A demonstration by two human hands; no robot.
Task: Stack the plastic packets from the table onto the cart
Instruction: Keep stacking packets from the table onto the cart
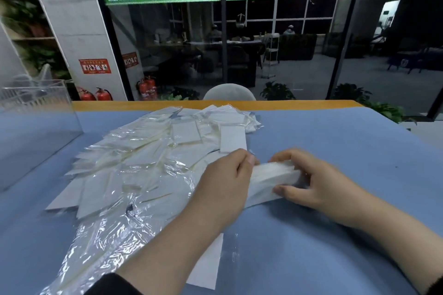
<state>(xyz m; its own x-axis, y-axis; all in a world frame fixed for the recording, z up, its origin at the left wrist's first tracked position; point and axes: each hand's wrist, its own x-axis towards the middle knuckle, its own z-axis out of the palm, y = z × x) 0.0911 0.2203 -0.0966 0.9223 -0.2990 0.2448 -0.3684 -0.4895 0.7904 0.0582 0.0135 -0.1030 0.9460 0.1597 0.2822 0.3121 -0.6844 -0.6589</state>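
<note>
Wide blue surface (335, 151) with an orange far edge, and a clear acrylic box (36, 112) stands at its left end. Sprawled across the middle is a big loose heap of clear plastic packets with white cards inside (134, 163), overlapping every which way. Just right of that heap, both hands are on a small gathered stack of white packets (273, 177) held low over the surface: left hand (227, 175) grips its left end, right hand (309, 179) curls round the right end, thumb underneath.
</note>
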